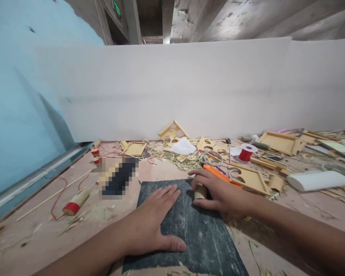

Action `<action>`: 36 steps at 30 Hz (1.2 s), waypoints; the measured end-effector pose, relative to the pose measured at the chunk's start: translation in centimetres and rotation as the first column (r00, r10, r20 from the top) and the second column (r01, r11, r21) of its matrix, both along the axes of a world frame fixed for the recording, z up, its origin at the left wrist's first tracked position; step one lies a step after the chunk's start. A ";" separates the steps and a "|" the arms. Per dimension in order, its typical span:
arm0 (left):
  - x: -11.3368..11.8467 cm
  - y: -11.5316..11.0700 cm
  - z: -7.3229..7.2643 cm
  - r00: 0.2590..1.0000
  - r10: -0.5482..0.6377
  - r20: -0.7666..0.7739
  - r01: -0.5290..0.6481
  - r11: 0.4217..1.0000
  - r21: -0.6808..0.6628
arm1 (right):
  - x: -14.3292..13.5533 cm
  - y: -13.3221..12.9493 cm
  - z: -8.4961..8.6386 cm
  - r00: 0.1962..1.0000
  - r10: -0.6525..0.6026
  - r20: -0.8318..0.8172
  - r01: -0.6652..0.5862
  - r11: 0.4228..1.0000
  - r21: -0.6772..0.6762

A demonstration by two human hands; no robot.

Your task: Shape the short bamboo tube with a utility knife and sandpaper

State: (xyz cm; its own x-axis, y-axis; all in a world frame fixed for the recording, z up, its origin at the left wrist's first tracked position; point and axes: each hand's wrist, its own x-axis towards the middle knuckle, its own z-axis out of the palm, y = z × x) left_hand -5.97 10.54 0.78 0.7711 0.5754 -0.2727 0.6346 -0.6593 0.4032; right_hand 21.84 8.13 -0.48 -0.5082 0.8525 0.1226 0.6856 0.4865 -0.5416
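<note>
A dark sheet of what looks like sandpaper (202, 237), streaked with pale dust, lies on the table in front of me. My left hand (152, 218) rests flat on its left part, fingers stretched forward and thumb out to the side. Near the sheet's far right corner, my right hand (215, 191) is closed around a short bamboo tube (200, 191). The tube's lower end meets the sheet, and fingers hide much of it. Just beyond that hand lies an orange-handled utility knife (218, 174).
Left of the sheet lies a bamboo tube with a red band and string (76, 202). A red thread spool (246, 152), wooden frames (248, 178) and a white roll (317, 180) sit to the right. Shavings (186, 163) litter the back, before a white board (189, 92).
</note>
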 end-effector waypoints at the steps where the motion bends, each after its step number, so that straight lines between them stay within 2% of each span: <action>1: 0.0 0.0 0.0 1.000 0.002 0.000 -0.002 1.000 -0.003 | 0.4 0.4 -0.1 1.000 -0.022 0.018 0.022 1.000 0.008; 4: 0.0 -0.1 0.0 1.000 0.009 0.015 -0.009 1.000 -0.010 | 1.0 0.8 -0.3 0.997 -0.043 0.060 0.043 0.999 0.003; 8: -0.1 0.0 -0.2 0.999 0.004 0.050 -0.005 1.000 0.004 | -0.1 0.0 0.1 0.996 -0.082 0.042 0.079 0.995 0.063; 10: -0.1 0.0 -0.4 0.999 -0.001 0.049 0.000 1.000 0.011 | -0.8 -0.6 0.3 0.999 -0.025 0.020 0.024 0.997 0.070; 13: 0.0 0.1 -0.4 0.999 -0.013 0.029 0.012 1.000 0.010 | -1.2 -0.9 0.4 0.990 0.138 0.010 -0.138 0.989 0.062; 14: 0.0 0.1 -0.4 1.000 -0.015 0.025 0.015 1.000 0.011 | -1.1 -0.7 0.4 0.989 0.146 0.011 -0.147 0.987 0.067; 18: 0.1 0.0 -0.4 0.999 0.002 0.042 -0.002 1.000 0.009 | -1.1 -0.1 0.0 0.999 -0.041 0.014 0.039 0.989 0.141; 19: 0.0 0.0 -0.4 0.999 0.003 0.054 -0.003 1.000 0.007 | -1.4 -0.2 -0.1 1.000 -0.027 0.015 0.024 0.986 0.164; 22: 0.0 0.1 -0.7 0.997 -0.006 0.078 0.005 1.000 0.007 | -2.0 -0.4 -0.3 0.980 0.199 0.021 -0.200 0.964 0.176; 23: 0.0 0.1 -0.7 0.997 -0.006 0.082 0.005 1.000 0.008 | -2.0 -0.4 -0.3 0.973 0.230 0.021 -0.230 0.959 0.165; 24: 0.0 0.1 -0.7 0.997 -0.001 0.083 0.001 1.000 0.009 | -1.9 -0.3 -0.3 0.979 0.201 0.021 -0.202 0.967 0.156; 27: 0.0 0.1 -0.8 0.998 0.015 0.067 -0.015 1.000 -0.002 | -1.4 -0.2 -0.3 0.999 -0.046 0.029 0.041 0.987 0.156; 28: 0.0 0.0 -0.8 0.998 0.017 0.060 -0.016 1.000 -0.003 | -1.4 -0.4 -0.3 0.998 -0.063 0.026 0.058 0.987 0.151; 31: -0.2 0.0 -0.9 0.998 0.013 0.056 -0.013 1.000 0.006 | -1.6 -0.8 -0.2 0.989 0.145 -0.005 -0.144 0.984 0.107; 32: -0.2 0.0 -1.0 0.998 0.017 0.063 -0.017 1.000 0.007 | -1.6 -0.8 -0.1 0.984 0.179 -0.012 -0.177 0.979 0.096; 33: -0.3 0.0 -1.0 0.997 0.026 0.071 -0.026 1.000 0.005 | -1.6 -0.7 0.0 0.988 0.155 -0.006 -0.154 0.984 0.090; 36: -0.4 0.0 -1.3 0.993 0.061 0.103 -0.059 0.998 -0.020 | -1.3 -0.4 0.2 0.996 -0.080 0.035 0.075 0.990 0.117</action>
